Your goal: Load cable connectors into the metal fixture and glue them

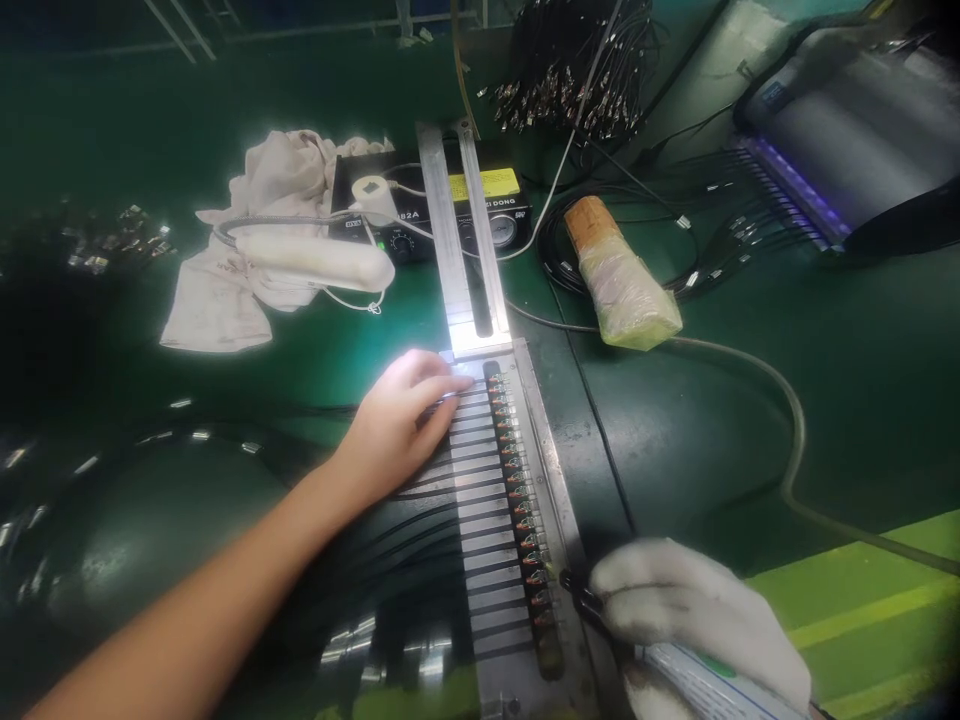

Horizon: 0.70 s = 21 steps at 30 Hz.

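A long metal fixture [480, 483] lies on the green table with black cables in its slots. The cables' stripped wire ends and small metal connectors [523, 507] stand in a row along its dark channel. My bare left hand [409, 415] is at the fixture's far end, index finger and thumb close together on a black cable [452, 392]. My right hand [697, 620], in a white glove, is closed around a labelled tube [701, 680] with a black nozzle [581, 592]. The nozzle points at the connectors near the fixture's near end.
Behind the fixture stands a black control box [401, 242] with a dial. A white cloth [217, 305] and a pale lamp [315, 260] lie left. Right are a wrapped block [634, 295], a hose [795, 430] and a purple-lit machine [795, 195]. Cable bundles [570, 95] hang behind.
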Each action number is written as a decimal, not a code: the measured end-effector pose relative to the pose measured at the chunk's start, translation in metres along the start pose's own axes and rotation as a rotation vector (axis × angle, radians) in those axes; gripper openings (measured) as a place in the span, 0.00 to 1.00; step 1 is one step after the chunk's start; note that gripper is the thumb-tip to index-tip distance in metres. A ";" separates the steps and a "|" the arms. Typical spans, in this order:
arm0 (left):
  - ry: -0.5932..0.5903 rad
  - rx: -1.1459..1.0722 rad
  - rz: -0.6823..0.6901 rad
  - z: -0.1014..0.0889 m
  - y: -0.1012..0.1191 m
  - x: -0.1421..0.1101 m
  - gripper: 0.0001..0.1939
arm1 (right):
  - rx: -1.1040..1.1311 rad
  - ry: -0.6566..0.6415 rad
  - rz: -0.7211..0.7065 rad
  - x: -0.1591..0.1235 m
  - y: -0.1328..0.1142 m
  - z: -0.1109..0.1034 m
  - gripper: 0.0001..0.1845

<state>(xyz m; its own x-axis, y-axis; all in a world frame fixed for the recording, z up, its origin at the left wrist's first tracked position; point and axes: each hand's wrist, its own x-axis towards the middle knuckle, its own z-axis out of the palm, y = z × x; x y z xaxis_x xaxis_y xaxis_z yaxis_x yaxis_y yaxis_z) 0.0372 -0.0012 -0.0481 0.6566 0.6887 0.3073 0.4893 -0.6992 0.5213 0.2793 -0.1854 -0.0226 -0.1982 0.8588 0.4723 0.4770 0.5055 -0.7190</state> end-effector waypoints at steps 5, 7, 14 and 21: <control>0.002 0.002 0.009 0.000 0.000 0.000 0.12 | 0.007 0.048 0.013 0.002 -0.003 0.004 0.05; 0.001 0.006 0.011 0.000 0.000 0.000 0.12 | -0.001 0.096 0.050 0.002 -0.010 0.008 0.03; 0.002 0.026 0.001 -0.001 0.001 0.000 0.12 | -0.051 0.213 0.168 -0.003 -0.028 0.007 0.11; 0.010 0.019 -0.006 0.000 0.001 0.001 0.12 | -0.027 0.046 -0.002 -0.007 -0.012 -0.002 0.02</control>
<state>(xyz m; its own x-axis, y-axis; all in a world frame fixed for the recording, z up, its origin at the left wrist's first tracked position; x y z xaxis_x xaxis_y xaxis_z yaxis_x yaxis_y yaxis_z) 0.0383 -0.0016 -0.0468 0.6478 0.6950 0.3120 0.5041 -0.6981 0.5084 0.2768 -0.1974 -0.0162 -0.1595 0.8529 0.4971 0.4999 0.5040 -0.7044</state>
